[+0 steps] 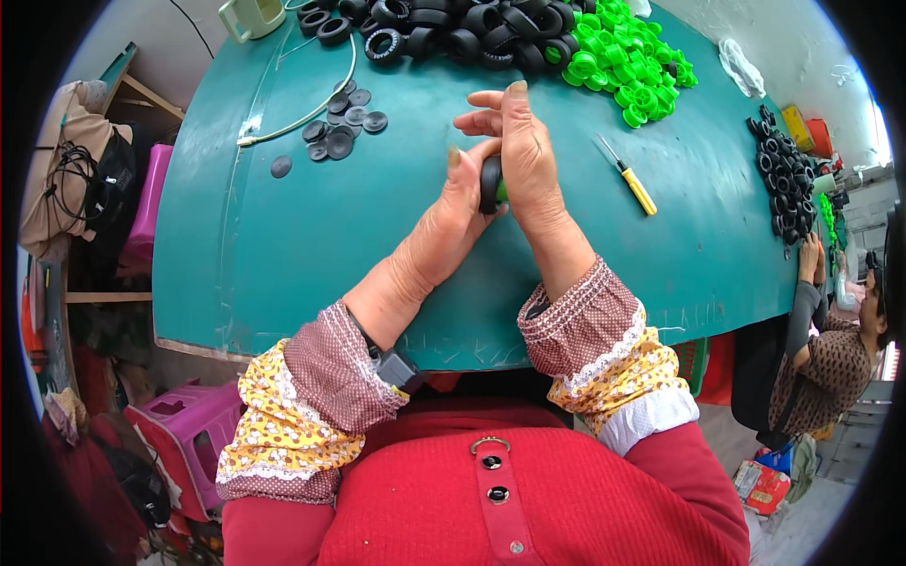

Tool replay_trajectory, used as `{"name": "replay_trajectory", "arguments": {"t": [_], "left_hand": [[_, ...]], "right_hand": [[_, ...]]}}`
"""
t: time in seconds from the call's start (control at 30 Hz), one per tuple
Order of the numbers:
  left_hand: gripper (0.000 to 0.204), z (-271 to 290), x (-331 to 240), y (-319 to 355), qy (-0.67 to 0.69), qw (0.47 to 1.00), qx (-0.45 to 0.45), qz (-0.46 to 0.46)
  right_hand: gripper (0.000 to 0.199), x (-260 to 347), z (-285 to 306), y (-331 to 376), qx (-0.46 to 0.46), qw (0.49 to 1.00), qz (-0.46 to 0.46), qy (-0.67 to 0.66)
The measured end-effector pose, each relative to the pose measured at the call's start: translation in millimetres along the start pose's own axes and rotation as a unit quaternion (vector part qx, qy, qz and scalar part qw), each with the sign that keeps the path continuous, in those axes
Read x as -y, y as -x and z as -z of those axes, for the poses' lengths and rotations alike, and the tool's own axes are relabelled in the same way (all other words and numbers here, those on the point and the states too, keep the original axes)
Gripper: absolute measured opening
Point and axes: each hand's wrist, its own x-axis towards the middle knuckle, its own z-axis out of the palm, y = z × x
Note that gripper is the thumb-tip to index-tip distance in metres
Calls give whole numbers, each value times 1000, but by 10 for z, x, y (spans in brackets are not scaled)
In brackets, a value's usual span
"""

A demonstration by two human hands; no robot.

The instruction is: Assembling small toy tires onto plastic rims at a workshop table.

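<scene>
Black tyre (489,185) with a green hub (502,192) at its right side, upright between the palms, above the worktop (283,226). Grip: left hand (451,209) and right hand (530,165) sandwich it, fingers extended, not curled round. Reads as pressing hub into tyre; seating depth hidden by the palms. Next move calls for square, even palm pressure, then a seating check. Yellow-handled screwdriver (638,191) lies to the right, untouched; black discs (340,143) left; loose tyres (462,44) and green hubs (644,99) heaped beyond.

The tire (489,185) is black, the hub (502,192) green.
</scene>
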Motion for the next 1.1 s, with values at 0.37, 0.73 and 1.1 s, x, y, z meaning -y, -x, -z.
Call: {"name": "replay_trajectory", "arguments": {"t": [0.37,0.73,1.1], "left_hand": [[47,106,-49,-110,-137,989,-42,31],[76,282,-62,-91,-637,717,-134,-248],[34,384,-168,-123,-186,977,-104,13]], "right_hand": [[54,-85,-21,-6,-23,988,-74,-131],[34,-72,230,218,140,974,-161,-76],[30,-53,293,171,113,984,-101,-95]]}}
